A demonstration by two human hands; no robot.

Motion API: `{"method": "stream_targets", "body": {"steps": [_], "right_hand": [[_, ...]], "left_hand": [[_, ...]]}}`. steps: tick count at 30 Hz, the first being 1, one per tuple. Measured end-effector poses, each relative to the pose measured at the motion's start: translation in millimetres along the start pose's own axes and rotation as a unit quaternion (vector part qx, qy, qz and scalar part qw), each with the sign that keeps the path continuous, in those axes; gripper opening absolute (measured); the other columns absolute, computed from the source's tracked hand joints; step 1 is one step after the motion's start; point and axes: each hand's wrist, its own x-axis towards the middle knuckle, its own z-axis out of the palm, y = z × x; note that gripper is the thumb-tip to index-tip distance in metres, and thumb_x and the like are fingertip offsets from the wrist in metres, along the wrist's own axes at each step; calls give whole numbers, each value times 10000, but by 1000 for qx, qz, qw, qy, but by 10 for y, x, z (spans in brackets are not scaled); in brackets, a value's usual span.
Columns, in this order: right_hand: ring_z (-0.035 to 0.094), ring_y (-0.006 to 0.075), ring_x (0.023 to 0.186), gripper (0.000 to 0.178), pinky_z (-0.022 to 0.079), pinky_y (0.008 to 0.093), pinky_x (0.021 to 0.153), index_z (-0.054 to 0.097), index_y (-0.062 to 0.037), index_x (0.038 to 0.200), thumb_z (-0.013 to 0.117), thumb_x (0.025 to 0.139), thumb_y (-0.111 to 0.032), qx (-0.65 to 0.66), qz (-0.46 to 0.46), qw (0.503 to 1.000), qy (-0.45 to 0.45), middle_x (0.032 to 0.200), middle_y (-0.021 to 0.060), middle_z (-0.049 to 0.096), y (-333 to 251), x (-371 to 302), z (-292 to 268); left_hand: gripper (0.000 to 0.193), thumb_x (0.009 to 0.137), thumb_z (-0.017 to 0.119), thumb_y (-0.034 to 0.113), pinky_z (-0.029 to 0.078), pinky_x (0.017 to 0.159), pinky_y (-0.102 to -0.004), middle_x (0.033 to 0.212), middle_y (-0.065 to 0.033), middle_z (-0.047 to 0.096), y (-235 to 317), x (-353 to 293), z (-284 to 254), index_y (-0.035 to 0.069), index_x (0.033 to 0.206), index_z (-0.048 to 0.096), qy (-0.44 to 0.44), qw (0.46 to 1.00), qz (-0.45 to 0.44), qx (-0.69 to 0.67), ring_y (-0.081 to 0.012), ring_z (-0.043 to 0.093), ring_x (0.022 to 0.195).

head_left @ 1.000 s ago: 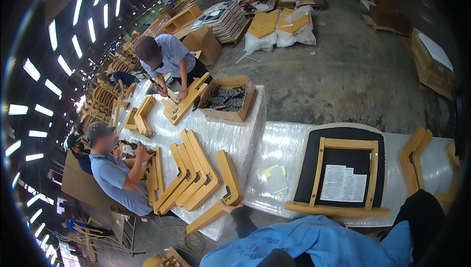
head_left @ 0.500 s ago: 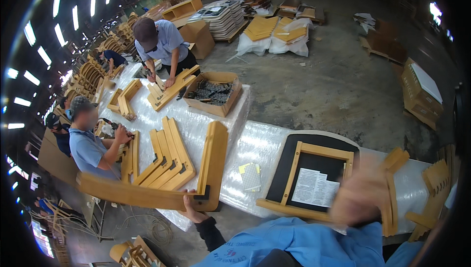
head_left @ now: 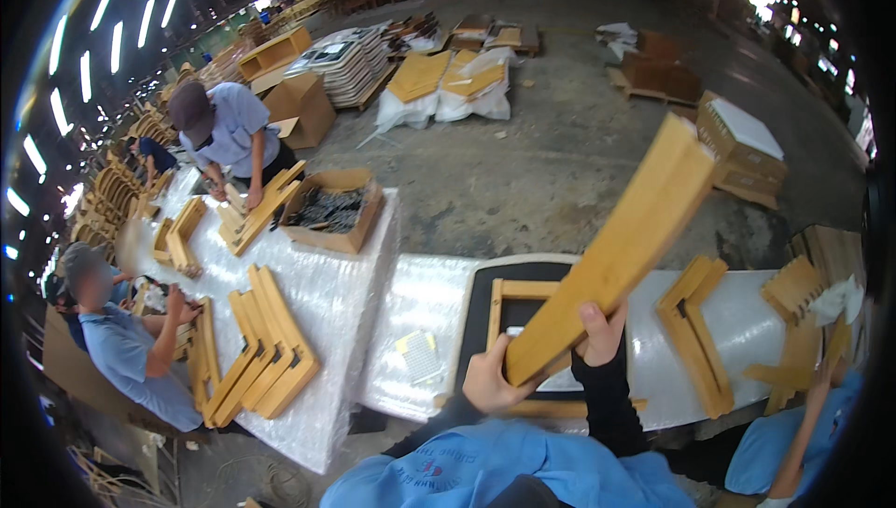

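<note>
Both hands hold a long, thick piece of light wood [head_left: 611,251], raised at a slant above the table with its far end up to the right. Around its lower end is my left hand [head_left: 487,380], with fingers wrapped. My right hand [head_left: 602,332] grips its right side a little higher up. Under it lies a black panel with a pale rim [head_left: 476,321], bearing a light wooden frame [head_left: 496,314]. The wood and my hands hide much of both. An L-shaped wooden frame piece [head_left: 689,335] lies to the right of the panel.
Left of the panel is a yellow and white sticker sheet [head_left: 420,357]. Several L-shaped pieces [head_left: 266,349] rest on the wrapped left table, near an open box [head_left: 350,239] of dark hardware. Two co-workers work there; another person's arm [head_left: 807,424] reaches in at right.
The wooden piece has swung from my left over to the right, above the panel. My right hand, blurred over the panel before, now grips it too. The view has turned right.
</note>
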Motion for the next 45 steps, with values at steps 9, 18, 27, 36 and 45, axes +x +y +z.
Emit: {"method": "stream_targets", "body": {"steps": [9,18,27,36,45], "right_hand": [[522,174,816,792,462,294,721,446,-36,1267,706,779,-603,74,90,988,-99,984,80,486,-164,477,-489],[625,236,839,458,511,376,756,562,-30,1106,617,936,-452,-353,139,925,-28,945,119,607,26,478,-1385],[589,381,1045,599,522,451,898,631,1,1112,750,765,-473,-775,189,530,-286,1080,203,623,1242,-942,-2128],[660,356,979,415,527,472,870,682,-83,1072,702,809,-403,-695,333,554,-315,1024,189,691,2177,-1050,-2215],[674,335,962,347,524,457,855,702,-137,984,646,821,-437,-661,382,584,-275,994,143,712,1709,-1156,-2054]], "left_hand": [[744,760,838,367,547,816,-401,1099,-206,649,9,325,129,29,1293,443,-239,969,-27,-54,-316,678,987],[653,792,840,197,451,965,-297,1130,-50,637,-124,568,659,28,1326,504,-220,876,-133,-409,-126,579,1073],[536,865,760,112,555,868,-345,1122,-109,661,105,558,27,-2,1315,491,-85,875,-240,-412,-219,671,1021],[469,851,764,110,570,838,-385,1091,-156,674,49,417,-45,-24,1228,520,-44,890,-236,-387,-269,704,938],[550,798,817,112,504,920,-309,1083,-98,684,-79,416,-13,1,1251,524,-61,927,-197,-313,-159,651,1022]]}}
